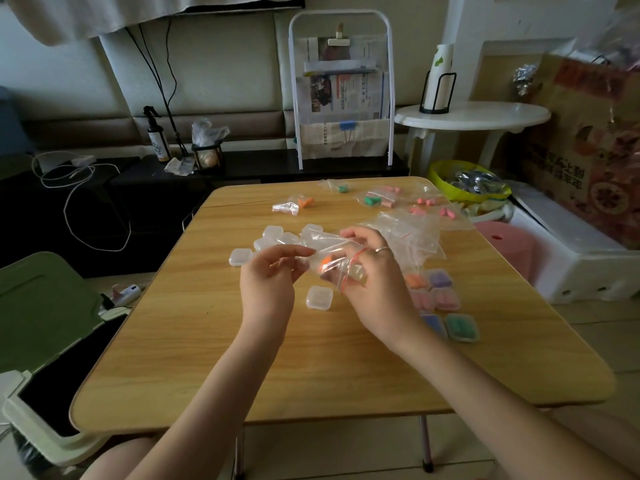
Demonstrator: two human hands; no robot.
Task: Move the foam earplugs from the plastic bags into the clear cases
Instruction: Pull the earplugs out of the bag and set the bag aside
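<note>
Wood-grain counter [311, 368] stands low in a dim room, a newspaper rack [341, 91] behind it. Above it both hands hold one clear plastic bag [332, 252]: left hand [268, 282] fingers pinch its left end, right hand [367, 282] fingers curl round its red-striped mouth, an orange earplug [326, 262] inside between them. One closed empty case [319, 297] lies just below. Filled cases [446, 299] sit right, empty cases [277, 239] beyond, bagged earplugs [377, 199] far.
</note>
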